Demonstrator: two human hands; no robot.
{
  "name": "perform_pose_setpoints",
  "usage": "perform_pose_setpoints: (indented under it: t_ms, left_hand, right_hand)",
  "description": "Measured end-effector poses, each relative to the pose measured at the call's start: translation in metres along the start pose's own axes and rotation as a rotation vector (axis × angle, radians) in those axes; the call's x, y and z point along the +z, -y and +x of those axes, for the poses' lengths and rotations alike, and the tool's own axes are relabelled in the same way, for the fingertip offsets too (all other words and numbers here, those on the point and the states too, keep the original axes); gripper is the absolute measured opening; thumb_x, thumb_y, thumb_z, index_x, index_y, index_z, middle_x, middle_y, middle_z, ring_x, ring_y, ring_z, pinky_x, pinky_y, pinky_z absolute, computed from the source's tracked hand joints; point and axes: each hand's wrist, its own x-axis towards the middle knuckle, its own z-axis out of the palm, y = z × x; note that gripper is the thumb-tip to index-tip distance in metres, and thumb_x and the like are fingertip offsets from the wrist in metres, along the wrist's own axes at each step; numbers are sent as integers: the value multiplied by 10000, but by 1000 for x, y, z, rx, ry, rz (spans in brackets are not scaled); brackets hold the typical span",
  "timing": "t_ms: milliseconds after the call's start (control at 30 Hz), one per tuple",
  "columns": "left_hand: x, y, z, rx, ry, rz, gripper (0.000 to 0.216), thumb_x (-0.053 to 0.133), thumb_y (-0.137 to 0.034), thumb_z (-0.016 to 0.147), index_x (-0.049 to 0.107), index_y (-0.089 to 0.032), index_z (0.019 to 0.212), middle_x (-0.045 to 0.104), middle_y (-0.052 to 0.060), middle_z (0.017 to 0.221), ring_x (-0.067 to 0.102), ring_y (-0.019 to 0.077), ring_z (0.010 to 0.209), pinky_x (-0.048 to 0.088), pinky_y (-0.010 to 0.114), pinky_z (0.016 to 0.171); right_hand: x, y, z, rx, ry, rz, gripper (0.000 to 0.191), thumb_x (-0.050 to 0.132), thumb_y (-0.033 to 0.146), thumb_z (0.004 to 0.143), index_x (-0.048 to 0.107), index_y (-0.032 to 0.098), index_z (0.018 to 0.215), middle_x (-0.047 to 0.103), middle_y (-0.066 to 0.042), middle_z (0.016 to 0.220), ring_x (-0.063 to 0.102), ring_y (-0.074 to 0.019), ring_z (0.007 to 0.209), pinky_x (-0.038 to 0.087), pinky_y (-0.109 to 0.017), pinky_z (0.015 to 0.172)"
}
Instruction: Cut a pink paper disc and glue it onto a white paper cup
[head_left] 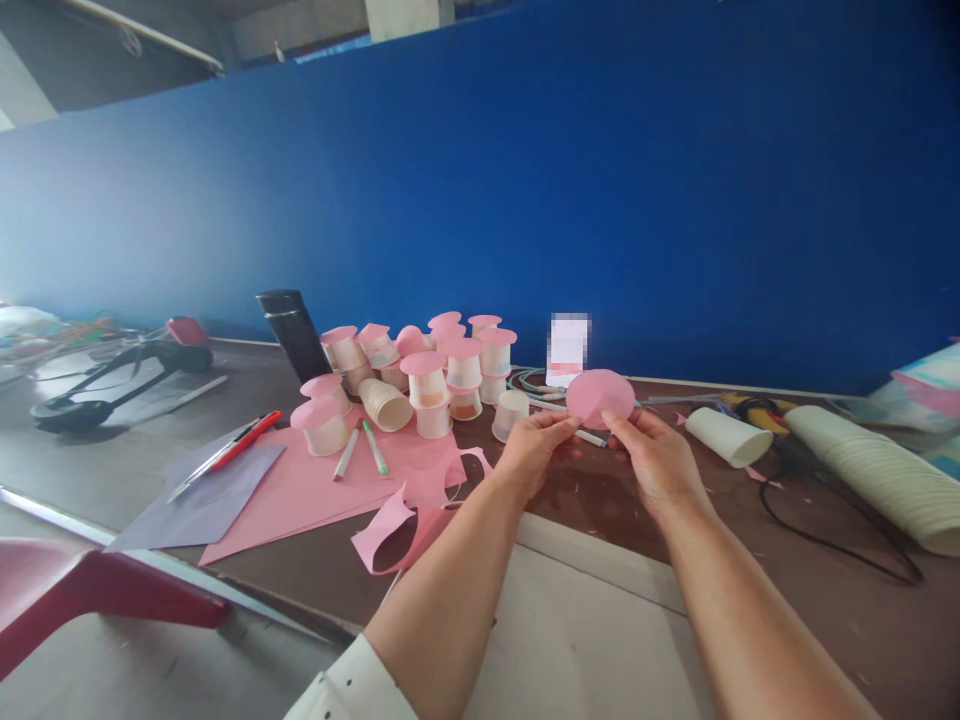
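Observation:
A round pink paper disc (599, 393) is held up over the table between my two hands. My left hand (538, 450) pinches its lower left edge with thumb and fingers. On the lower right edge, my right hand (651, 452) grips it with the thumb across the front. Just left of my left hand stands an upside-down white paper cup (511, 414). Further left are several paper cups topped with pink discs, some stacked in pairs, such as this cup (427, 385). Behind the disc, a lit phone (568, 348) leans upright.
Pink sheets (300, 490) lie left, with a grey sheet (225, 500), a red utility knife (244, 440), two markers (373, 447) and cut pink scraps (382, 520). A black bottle (292, 335) stands behind. At right lie a cup (727, 437), a cup stack (874, 475) and a black cable (832, 565).

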Motion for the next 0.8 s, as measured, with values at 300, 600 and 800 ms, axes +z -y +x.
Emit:
perform_pose_setpoints:
  t_ms: [300, 600, 800]
  left_hand:
    - [2, -2, 0, 27, -61, 49, 176, 845, -227, 706, 753, -107, 798, 653, 21, 705, 574, 75, 605, 496, 221, 595]
    - [4, -4, -3, -4, -56, 46, 150, 840, -205, 711, 760, -107, 791, 654, 25, 702, 570, 77, 614, 497, 225, 607]
    - [4, -4, -3, -14, -57, 56, 108, 805, -180, 748, 759, -100, 804, 648, 20, 687, 565, 75, 606, 488, 233, 619]
  right_hand:
    - [0, 11, -7, -51, 10, -153, 340, 738, 546, 723, 747, 209, 768, 622, -1, 602, 522, -168, 607, 380, -310, 609]
    - [0, 11, -7, -52, -2, -172, 362, 726, 533, 738, 769, 188, 835, 656, -25, 632, 563, -190, 627, 400, -321, 623]
    - [0, 9, -6, -50, 9, -161, 381, 742, 517, 715, 775, 173, 877, 638, -14, 614, 550, -182, 607, 398, -311, 603]
